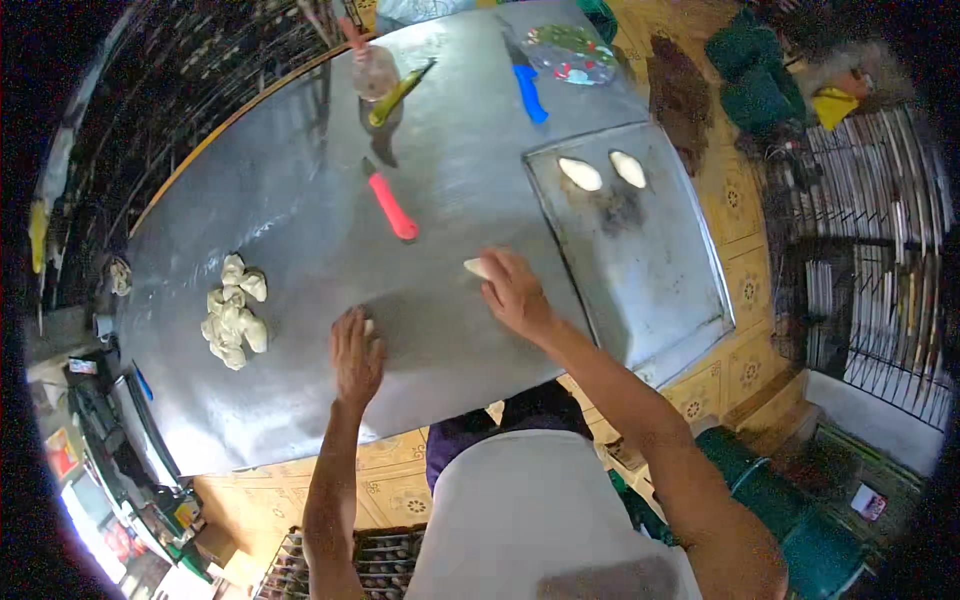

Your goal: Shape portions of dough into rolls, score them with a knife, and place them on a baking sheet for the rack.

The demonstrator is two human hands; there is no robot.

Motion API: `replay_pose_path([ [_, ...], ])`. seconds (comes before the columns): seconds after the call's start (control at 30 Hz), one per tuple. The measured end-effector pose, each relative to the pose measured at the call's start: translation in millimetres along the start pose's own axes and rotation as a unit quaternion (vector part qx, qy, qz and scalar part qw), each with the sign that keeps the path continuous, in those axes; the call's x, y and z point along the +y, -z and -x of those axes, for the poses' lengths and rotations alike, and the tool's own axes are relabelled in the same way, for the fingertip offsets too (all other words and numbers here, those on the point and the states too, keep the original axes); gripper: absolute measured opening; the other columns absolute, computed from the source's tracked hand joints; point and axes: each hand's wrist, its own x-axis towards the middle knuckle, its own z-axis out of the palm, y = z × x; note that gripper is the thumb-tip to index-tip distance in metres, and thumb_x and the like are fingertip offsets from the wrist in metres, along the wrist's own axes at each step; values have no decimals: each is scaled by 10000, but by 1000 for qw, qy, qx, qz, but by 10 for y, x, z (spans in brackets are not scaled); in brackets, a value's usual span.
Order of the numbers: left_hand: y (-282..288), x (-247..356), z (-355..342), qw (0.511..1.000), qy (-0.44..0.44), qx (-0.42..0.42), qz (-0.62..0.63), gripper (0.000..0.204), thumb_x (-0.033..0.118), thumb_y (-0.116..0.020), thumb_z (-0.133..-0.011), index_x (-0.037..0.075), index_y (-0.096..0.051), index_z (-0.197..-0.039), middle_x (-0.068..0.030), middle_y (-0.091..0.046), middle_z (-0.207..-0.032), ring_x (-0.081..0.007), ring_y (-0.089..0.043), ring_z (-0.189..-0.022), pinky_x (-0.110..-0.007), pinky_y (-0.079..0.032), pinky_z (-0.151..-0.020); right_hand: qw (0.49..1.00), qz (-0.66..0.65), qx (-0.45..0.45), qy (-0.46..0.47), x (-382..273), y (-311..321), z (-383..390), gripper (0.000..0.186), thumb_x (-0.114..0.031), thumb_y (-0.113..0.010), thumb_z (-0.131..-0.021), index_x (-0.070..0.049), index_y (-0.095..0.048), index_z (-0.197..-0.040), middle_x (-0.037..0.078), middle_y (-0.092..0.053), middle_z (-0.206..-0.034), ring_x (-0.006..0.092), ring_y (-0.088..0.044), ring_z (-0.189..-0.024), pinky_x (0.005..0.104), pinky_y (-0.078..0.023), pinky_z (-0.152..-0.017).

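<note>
My left hand (pixel 357 355) rests palm down on the metal table (pixel 440 190), its fingers cupped together over a small piece of dough; only a pale bit shows beside the index finger. To its right, my right hand (pixel 518 298) has its fingers curled over another piece of dough (pixel 477 268), whose pointed end sticks out at the left. A heap of several cut dough pieces (pixel 232 318) lies on the left. Two shaped dough pieces (pixel 580 174) sit on a flat baking tray (pixel 640 270) on the right.
A red-handled knife (pixel 392 208) lies ahead of my hands. Farther back are a yellow-green handled tool (pixel 400 95), a clear container (pixel 374 75), a blue-handled knife (pixel 530 95) and a plastic bag (pixel 570 55). Racks of trays (pixel 870 240) stand beyond the tiled floor at right.
</note>
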Motion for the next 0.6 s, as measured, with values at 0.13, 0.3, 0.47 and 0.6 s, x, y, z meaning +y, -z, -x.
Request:
replay_pose_path([
  [0.13,201,287,70,962,267,-41,47,448,69,-670,-977,-35,-582,-1404,-163,-690,-1191,-317,-667,-1058,-374,-531,-950,981,-124,-125,-81,216,593,78,535,-105,-746,-902,-67,-584,-1411,225,-656,-1257,416,-644,-1131,472,-538,-966],
  [0.3,69,1050,-164,786,481,-6,388,356,178,-686,-1018,-31,-626,-1300,-105,-679,-1179,-191,-642,-1061,-350,-530,-934,963,-157,68,-207,1241,1715,-357,391,-20,-663,-988,29,-626,-1375,84,-704,-1188,158,-672,-1038,296,-538,-925],
  [0.47,-447,1992,-735,740,474,-38,476,459,156,-688,-1019,-31,-561,-1418,-109,-656,-1255,-187,-645,-1111,-303,-541,-952,982,60,14,-179,2530,2466,-742,453,-110,-719,-985,29,-609,-1402,200,-727,-1232,286,-718,-1043,348,-562,-926],
  [0.6,-847,2364,-1009,702,462,-31,541,459,109,-686,-1011,-28,-547,-1426,-111,-640,-1293,-214,-650,-1137,-335,-546,-980,984,-17,58,-168,2421,2249,-733,428,-123,-704,-991,33,-619,-1380,249,-696,-1249,364,-704,-1092,395,-563,-945],
])
